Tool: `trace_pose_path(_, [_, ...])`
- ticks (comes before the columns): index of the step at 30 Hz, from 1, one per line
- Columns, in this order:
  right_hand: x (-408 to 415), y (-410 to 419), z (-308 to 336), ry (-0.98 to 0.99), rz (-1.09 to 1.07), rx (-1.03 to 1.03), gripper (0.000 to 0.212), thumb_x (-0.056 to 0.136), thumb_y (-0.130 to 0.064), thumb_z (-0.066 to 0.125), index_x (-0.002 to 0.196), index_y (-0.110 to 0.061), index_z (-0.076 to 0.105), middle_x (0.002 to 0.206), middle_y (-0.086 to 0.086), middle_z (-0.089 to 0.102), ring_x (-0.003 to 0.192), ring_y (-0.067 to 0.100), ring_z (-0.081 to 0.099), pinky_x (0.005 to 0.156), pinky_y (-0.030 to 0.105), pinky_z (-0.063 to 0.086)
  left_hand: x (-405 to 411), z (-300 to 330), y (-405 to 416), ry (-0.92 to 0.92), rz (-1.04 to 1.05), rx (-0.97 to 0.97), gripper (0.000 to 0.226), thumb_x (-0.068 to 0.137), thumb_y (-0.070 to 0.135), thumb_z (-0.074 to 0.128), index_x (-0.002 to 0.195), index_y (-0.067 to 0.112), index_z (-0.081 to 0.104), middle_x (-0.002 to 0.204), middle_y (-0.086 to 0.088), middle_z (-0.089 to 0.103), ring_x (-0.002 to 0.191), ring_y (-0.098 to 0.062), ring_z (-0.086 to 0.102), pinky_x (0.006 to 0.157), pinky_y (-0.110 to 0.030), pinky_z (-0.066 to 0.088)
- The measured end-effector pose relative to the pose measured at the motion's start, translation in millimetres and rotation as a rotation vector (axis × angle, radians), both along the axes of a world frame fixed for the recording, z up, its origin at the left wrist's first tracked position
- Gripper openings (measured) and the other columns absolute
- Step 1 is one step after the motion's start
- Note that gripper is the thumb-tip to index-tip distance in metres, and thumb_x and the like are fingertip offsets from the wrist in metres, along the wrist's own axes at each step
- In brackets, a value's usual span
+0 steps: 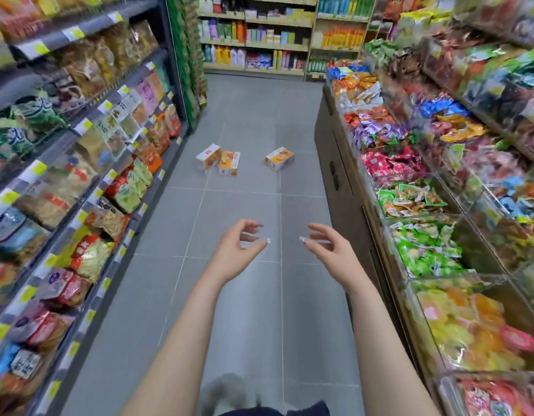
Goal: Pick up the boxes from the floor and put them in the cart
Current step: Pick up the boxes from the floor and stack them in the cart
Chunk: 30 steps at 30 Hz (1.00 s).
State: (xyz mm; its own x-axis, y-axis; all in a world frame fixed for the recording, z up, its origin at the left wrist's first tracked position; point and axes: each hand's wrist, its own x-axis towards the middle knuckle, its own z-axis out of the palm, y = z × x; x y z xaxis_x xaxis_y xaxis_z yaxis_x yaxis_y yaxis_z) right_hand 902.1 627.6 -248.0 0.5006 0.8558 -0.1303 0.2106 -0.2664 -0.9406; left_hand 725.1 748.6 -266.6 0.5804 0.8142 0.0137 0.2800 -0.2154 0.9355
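Head view: left hand [234, 247], right hand [327, 246] held empty, loosely spread; three orange-white cardboard boxes [229, 163] best approached closer before being gripped.

Matt tiled floor [244, 121], cardboard boxes [229, 163].

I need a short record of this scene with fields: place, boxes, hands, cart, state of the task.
place: shop aisle with a grey tiled floor, snack shelves on both sides
boxes: three on the floor ahead; left box and middle box close together, right box apart from them
left hand: held out, fingers loosely curled, holds nothing
right hand: held out, fingers loosely curled, holds nothing
cart: not in view
state of task: no box picked up yet
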Motion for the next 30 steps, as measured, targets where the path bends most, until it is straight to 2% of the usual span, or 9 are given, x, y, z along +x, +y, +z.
trace_pose_path(3, [32.3,36.0,-11.0,0.005,0.010,-0.028,0.043,0.088,-0.023,0.065,0.130,-0.024,0.054,0.120,-0.001,0.055,0.096,0.000,0.057,0.073,0.011,0.043,23.0,-18.8,39.3,0.119,-0.044,0.022,0.031,0.083,0.022,0.070,0.110,0.026,0.056,0.110,0.006,0.052,0.100,-0.010,0.055,0.080,-0.019,0.041])
trace_pose_path(7, [62.4,97.7,-29.9,0.025,-0.011,-0.042,0.043,0.088,-0.024,0.066,0.129,-0.027,0.053,0.122,-0.003,0.054,0.104,0.008,0.058,0.073,0.010,0.042,41.0,-32.1,110.8,0.172,0.003,0.070,0.033,0.080,0.024,0.073,0.108,0.028,0.056,0.103,0.014,0.052,0.097,-0.007,0.056,0.078,-0.013,0.039])
trace_pose_path(10, [84.3,160.5,-40.6,0.043,-0.016,-0.068,0.046,0.087,-0.023,0.067,0.130,-0.026,0.053,0.123,-0.001,0.055,0.105,0.010,0.058,0.073,0.011,0.043,62.5,-30.3,178.5,0.180,-0.016,0.097,0.033,0.080,0.024,0.072,0.109,0.025,0.057,0.105,0.012,0.053,0.097,-0.006,0.056,0.077,-0.008,0.038])
trace_pose_path(14, [120.6,249.1,-35.7,0.016,-0.023,-0.093,0.044,0.087,-0.025,0.067,0.128,-0.028,0.053,0.121,-0.002,0.056,0.106,0.011,0.058,0.080,0.018,0.043,101.7,-21.4,279.2,0.184,-0.029,0.097,0.032,0.080,0.028,0.072,0.109,0.028,0.057,0.110,0.007,0.057,0.100,-0.006,0.056,0.085,-0.022,0.042])
trace_pose_path(16, [140.1,289.0,-31.4,0.006,-0.052,-0.078,0.043,0.087,-0.023,0.067,0.128,-0.025,0.054,0.120,0.000,0.056,0.101,0.007,0.058,0.077,0.013,0.043,127.5,-16.0,324.0,0.182,-0.042,0.105,0.032,0.080,0.027,0.072,0.109,0.025,0.057,0.109,0.005,0.057,0.100,-0.006,0.056,0.085,-0.022,0.041])
trace_pose_path(18, [158.6,322.8,-31.9,-0.001,-0.062,-0.083,0.042,0.088,-0.020,0.066,0.128,-0.022,0.054,0.120,0.002,0.057,0.096,0.005,0.058,0.075,0.009,0.043,152.3,-14.7,359.7,0.174,-0.051,0.107,0.031,0.080,0.026,0.072,0.106,0.026,0.056,0.107,0.005,0.058,0.098,-0.006,0.056,0.083,-0.019,0.041])
trace_pose_path(21, [186.8,367.2,-37.7,-0.013,-0.091,-0.109,0.042,0.088,-0.021,0.066,0.128,-0.020,0.055,0.120,0.003,0.058,0.095,0.008,0.059,0.073,0.010,0.043,183.4,-21.3,402.0,0.166,-0.092,0.093,0.030,0.080,0.022,0.073,0.101,0.031,0.054,0.102,0.010,0.057,0.092,0.003,0.054,0.074,-0.004,0.037])
trace_pose_path(26, [247.7,447.7,-52.2,-0.053,-0.063,-0.154,0.043,0.089,-0.021,0.065,0.131,-0.017,0.054,0.121,0.003,0.058,0.095,0.010,0.058,0.067,0.005,0.044,235.9,-46.7,477.0,0.213,-0.099,0.053,0.031,0.080,0.022,0.073,0.105,0.024,0.055,0.105,0.007,0.056,0.092,0.004,0.054,0.071,-0.001,0.038])
trace_pose_path(30, [318.1,521.9,-56.8,-0.109,-0.010,-0.148,0.042,0.089,-0.023,0.065,0.129,-0.017,0.054,0.124,0.002,0.056,0.109,0.013,0.054,0.085,0.018,0.039,299.0,-54.5,547.8,0.220,-0.073,0.053,0.029,0.081,0.021,0.072,0.104,0.023,0.055,0.106,0.003,0.058,0.091,0.004,0.054,0.070,-0.008,0.041])
